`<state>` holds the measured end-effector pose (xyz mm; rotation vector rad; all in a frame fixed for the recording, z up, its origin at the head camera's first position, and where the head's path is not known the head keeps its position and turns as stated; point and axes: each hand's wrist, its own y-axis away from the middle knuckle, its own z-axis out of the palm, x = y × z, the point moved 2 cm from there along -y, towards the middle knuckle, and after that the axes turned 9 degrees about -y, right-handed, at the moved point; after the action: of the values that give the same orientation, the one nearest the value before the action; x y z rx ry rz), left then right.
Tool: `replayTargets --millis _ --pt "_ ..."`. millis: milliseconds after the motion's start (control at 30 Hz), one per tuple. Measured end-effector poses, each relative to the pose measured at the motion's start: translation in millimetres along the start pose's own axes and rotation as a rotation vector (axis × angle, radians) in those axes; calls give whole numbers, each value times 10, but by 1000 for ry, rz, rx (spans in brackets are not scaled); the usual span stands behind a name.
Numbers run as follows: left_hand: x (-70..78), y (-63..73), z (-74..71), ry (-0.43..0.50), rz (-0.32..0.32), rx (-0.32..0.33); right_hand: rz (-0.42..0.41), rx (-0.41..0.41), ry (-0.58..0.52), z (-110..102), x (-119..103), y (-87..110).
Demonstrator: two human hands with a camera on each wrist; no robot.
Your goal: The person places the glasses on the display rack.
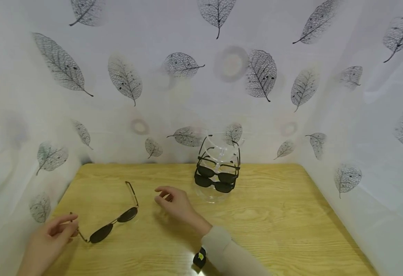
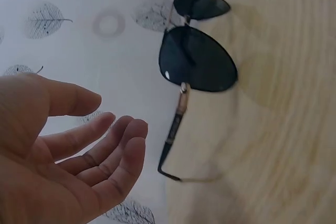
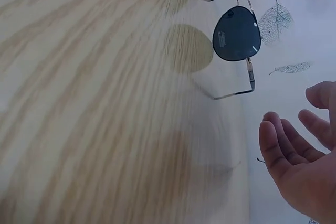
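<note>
A pair of dark-lensed sunglasses stands on the wooden table at the left, its temples spread. My left hand is beside the near temple; in the left wrist view a gap shows between its loosely bent fingers and the sunglasses. To the right of the far temple, my right hand hovers with fingers relaxed, holding nothing. In the right wrist view it is likewise apart from the sunglasses.
A clear display stand at the back centre bears several pairs of glasses, the lower ones dark-lensed sunglasses. A small black object with a yellow mark lies near my right sleeve. Leaf-patterned curtains surround the wooden table.
</note>
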<state>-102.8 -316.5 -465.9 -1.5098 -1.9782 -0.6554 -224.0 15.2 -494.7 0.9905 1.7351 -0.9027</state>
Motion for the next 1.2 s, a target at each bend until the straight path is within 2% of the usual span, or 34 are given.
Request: replayTargets --millis 233,300,433,600,767,933,1200 --pt "-182 -11 32 -38 -158 -246 8 -65 -14 140 33 -44" --pt "-210 -10 56 -36 -197 -283 13 -89 -26 180 32 -52" --pt "-251 -17 94 -80 -214 -292 35 -124 -51 272 36 -77" --pt "-277 -29 131 -145 -177 -289 71 -150 -78 412 54 -107" --pt "-300 -34 201 -141 -180 -300 84 -170 -93 516 44 -96" --pt "-298 -14 255 -92 -197 -305 104 -177 -98 555 3 -79" --pt "-285 23 318 99 -230 -292 94 -168 -78 623 21 -95"
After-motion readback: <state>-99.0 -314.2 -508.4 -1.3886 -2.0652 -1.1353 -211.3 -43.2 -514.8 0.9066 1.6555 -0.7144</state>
